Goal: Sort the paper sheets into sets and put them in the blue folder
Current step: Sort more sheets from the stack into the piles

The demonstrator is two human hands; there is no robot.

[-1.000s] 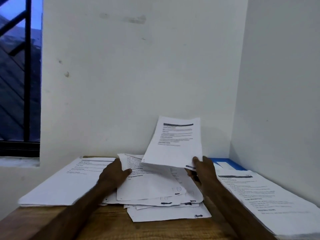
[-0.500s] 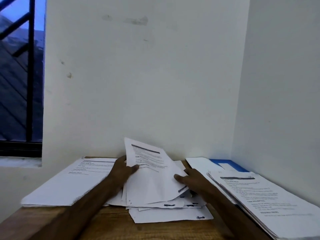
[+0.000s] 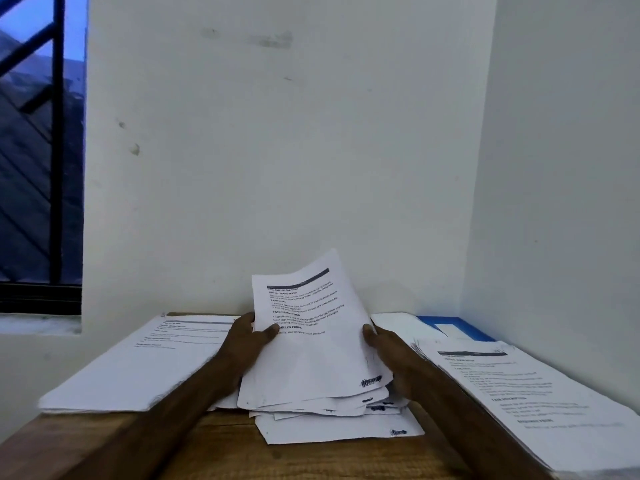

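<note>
We start with the wooden table (image 3: 225, 452), pushed into a white corner, and on it two sorted stacks: the left stack (image 3: 138, 368) lies flat near the window side, and the right stack (image 3: 519, 393) runs along the side wall with its near corner at the table's edge. Between them sits the loose pile (image 3: 332, 431), fanned and uneven, and tilted up from it is the raised sheet (image 3: 311, 341), printed face toward us. The blue folder (image 3: 460, 327) lies in the far right corner, partly under the right stack (only a strip of it shows). The left hand (image 3: 242, 337) pinches the sheet's left edge with its thumb across the print. The right hand (image 3: 388, 348) has its thumb on the right edge and its fingers hidden behind, so we take it for a pinch too. Our worry is that more than one page is coming up together, which would put a stray page in the wrong set. Pulling the folder free could also topple the right stack, and a careless forearm could sweep the fanned pile off the front.
</note>
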